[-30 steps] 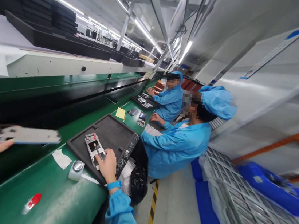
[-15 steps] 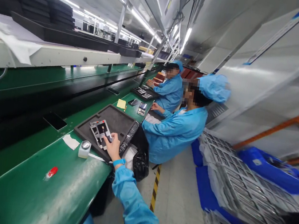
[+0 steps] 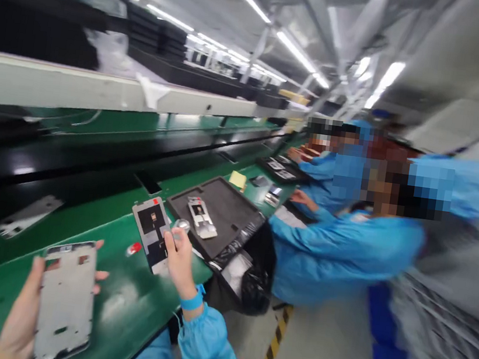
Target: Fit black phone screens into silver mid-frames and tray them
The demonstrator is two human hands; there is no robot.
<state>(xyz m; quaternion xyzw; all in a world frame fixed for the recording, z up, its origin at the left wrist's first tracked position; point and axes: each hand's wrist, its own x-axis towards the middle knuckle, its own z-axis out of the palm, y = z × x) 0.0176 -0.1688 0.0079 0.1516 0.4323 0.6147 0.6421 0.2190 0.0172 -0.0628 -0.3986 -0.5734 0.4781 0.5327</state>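
Observation:
At the lower left, my left hand is closed round the edges of a grey metal phone frame, its flat face toward me. My right hand pinches a phone screen panel by its lower right side, above the green bench. Black patches, a copper-coloured spot and a red tab show on the panel. Beyond my right hand, another phone panel lies in a black foam tray. A dispenser bottle's metal cap shows just behind my right fingers.
A red patch marks the green bench. On the dark conveyor lie a black phone and a blurred metal phone part. A black bag hangs at the bench edge. Two co-workers in blue sit at the right.
My right hand has lifted the screen panel out of the tray and brought it left. My left hand has come into view with the phone frame. The view has swung left.

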